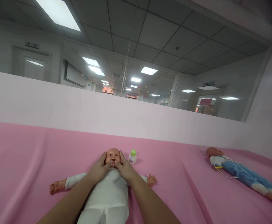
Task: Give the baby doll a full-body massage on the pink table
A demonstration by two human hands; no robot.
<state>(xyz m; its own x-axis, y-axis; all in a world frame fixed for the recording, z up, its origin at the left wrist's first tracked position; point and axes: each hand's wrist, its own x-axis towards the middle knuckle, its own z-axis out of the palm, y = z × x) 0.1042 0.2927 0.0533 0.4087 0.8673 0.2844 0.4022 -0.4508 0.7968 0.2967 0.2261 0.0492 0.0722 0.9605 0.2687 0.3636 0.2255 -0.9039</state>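
Note:
A baby doll in white clothes lies on its back on a pink sheet, arms stretched out to both sides. My left hand cups one side of the doll's head, with the thumb resting on the cheek near the mouth. On the opposite side, my right hand holds the head in the same way, thumb by the mouth and fingers along the temple. Just right of the head stands a small clear bottle with a green cap, apart from my hand.
The pink sheet has several folds and runs back to a white wall with a wide window above. At the far right lies a second doll in blue and white clothes, with a thin white cord around it.

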